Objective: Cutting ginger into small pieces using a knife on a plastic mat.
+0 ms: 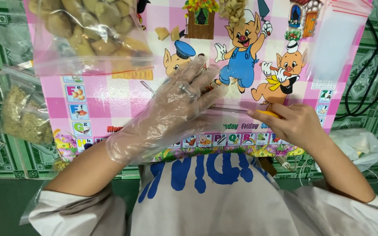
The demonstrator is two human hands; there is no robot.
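Your left hand [176, 105], in a loose clear glove, lies flat with fingers [197, 76] spread, pressing on a small clear bag [224, 114] on the pink cartoon board [123, 98]. Your bare right hand [296, 124] has its fingers [263, 114] pinched on a yellow tool [271, 114] at that bag's right end. Beyond the bag, at the board's far left, a clear bag of tan pieces [90, 35]. Far right, a stack of empty zip bags [335, 41].
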